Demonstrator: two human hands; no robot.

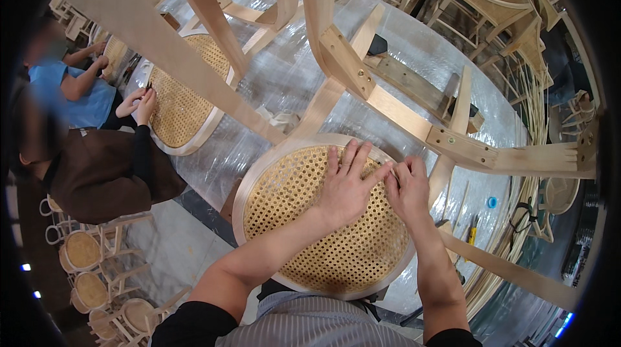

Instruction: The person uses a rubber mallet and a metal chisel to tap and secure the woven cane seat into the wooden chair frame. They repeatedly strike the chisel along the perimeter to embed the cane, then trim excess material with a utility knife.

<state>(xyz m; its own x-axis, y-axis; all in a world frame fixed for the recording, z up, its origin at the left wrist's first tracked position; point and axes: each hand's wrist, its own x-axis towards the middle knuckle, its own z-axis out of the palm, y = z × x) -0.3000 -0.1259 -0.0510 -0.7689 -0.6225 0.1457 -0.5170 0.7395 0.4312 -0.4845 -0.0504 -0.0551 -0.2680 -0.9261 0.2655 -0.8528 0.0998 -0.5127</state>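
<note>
Wooden leg [139, 33], cane [336, 250] in round frame [240, 211], left hand [347, 186] spread atop, right hand [409, 188] pinching — what, unclear

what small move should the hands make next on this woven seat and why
Probably slide the right hand slightly along the wooden rim: its bent fingers sit at that edge, while the left hand lies spread on the woven seat, seemingly steadying it. Anything pinched is unclear.
</note>
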